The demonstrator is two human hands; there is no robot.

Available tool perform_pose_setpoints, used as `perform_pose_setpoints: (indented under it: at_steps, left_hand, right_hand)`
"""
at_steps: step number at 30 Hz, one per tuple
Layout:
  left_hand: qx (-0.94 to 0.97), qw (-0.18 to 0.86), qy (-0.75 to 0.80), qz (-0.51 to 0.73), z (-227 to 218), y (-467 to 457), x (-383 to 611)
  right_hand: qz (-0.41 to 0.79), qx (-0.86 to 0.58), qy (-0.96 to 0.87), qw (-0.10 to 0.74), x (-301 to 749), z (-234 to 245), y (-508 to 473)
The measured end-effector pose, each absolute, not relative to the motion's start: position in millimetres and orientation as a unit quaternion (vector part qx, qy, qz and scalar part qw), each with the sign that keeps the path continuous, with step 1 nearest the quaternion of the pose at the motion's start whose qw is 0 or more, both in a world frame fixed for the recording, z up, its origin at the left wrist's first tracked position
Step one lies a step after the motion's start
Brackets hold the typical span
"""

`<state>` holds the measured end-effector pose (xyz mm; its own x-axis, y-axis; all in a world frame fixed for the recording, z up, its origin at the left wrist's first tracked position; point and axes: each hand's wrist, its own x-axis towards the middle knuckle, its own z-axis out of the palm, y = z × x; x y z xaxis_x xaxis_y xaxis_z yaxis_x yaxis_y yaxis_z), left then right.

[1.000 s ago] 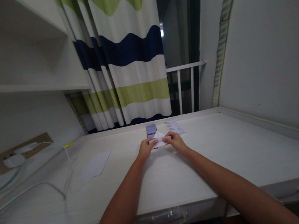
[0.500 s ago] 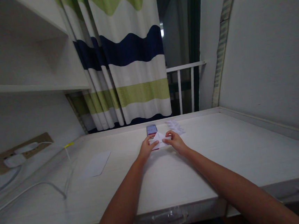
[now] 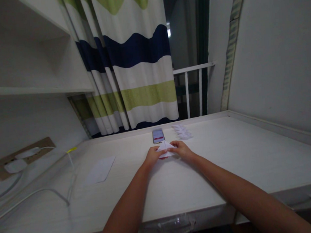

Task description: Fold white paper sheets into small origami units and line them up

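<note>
The folded paper (image 3: 165,145) is white and has a pointy top, like a little tent. It is up in front of the person, over the desk (image 3: 230,157), held between two hands, just on the near side of the phone (image 3: 158,136). The left hand (image 3: 152,157) pinches one side of it, with the thumb on the near face. The right hand (image 3: 184,149) pinches the other side in the same way. The two thumbs are near each other, low on the paper. The fingers behind are mostly hidden, so I cannot tell how tight they squeeze.

The paper looks very light, so it should need only a soft pinch. It is thin, and I think it bends easily, but the folded parts are probably a bit stiffer. A hard squeeze could crush the point, and a hard pull could tear it. The two low sides look like the best spots to hold, with thumbs in front and fingers behind. It is likely not very slippery for bare fingers. More folded white pieces (image 3: 182,131) lie beside the phone, and a flat white sheet (image 3: 101,169) lies off to the left
</note>
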<state>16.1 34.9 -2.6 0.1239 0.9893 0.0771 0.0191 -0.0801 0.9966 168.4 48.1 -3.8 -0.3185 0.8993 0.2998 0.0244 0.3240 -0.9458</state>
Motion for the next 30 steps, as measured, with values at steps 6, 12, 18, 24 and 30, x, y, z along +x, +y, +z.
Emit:
perform_pose_setpoints:
  at_steps: [6,12,18,24,30]
  left_hand:
    - [0.558,0.519,0.442,0.473,-2,34,15]
    - [0.572,0.49,0.46,0.469,-1,34,13]
    - [0.563,0.495,0.459,0.477,4,32,15]
    - [0.549,0.489,0.466,0.492,5,33,14]
    - [0.552,0.486,0.457,0.501,7,29,14]
  right_hand:
    - [0.468,-0.348,-0.66,0.473,169,-3,48]
    - [0.477,-0.351,-0.656,0.468,168,-5,50]
    - [0.518,-0.341,-0.629,0.468,170,-1,48]
    - [0.575,-0.333,-0.58,0.471,172,-3,50]
    - [0.589,-0.327,-0.567,0.474,172,0,50]
